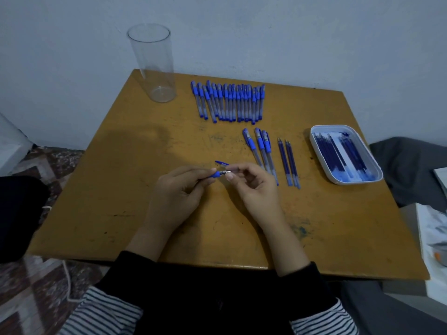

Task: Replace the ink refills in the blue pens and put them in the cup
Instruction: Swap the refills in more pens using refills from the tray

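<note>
Being pinched at its blue sleeve by the left grip [179, 189], a pen [217, 174] is held above the counter [145, 165]; its metal tip is pinched by the right grip [251, 184]. A cap [221, 162] is seen just behind; the cup [152, 64] is set at the far left corner

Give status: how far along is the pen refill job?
Done: nothing is in the cup; it stands empty. Set apart: three pens beside loose refills. Whether those pens are refilled, I cannot tell. In hand: the left grip holds one pen, the right grip pinches its tip, and a cap lies behind. Left: the long row of pens, with refills waiting in the tray.
</note>
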